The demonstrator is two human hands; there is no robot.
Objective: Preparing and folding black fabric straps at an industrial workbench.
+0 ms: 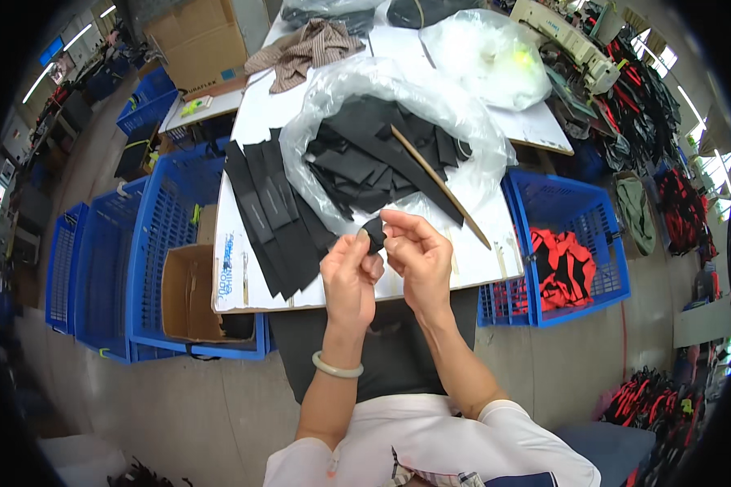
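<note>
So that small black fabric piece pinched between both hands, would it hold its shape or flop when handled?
The small black fabric piece is probably floppy: it curls between the left hand and right hand. It looks light, since fingertips alone carry it. Similar black strips lie flat and draped on the table, so it seems unlikely to roll or break.

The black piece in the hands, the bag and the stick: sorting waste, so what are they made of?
Black piece: looks like matte fabric, bent softly between both hands. Bag: thin clear plastic, glossy and crinkled. Stick: probably wood or bamboo, tan, straight and rigid.
</note>
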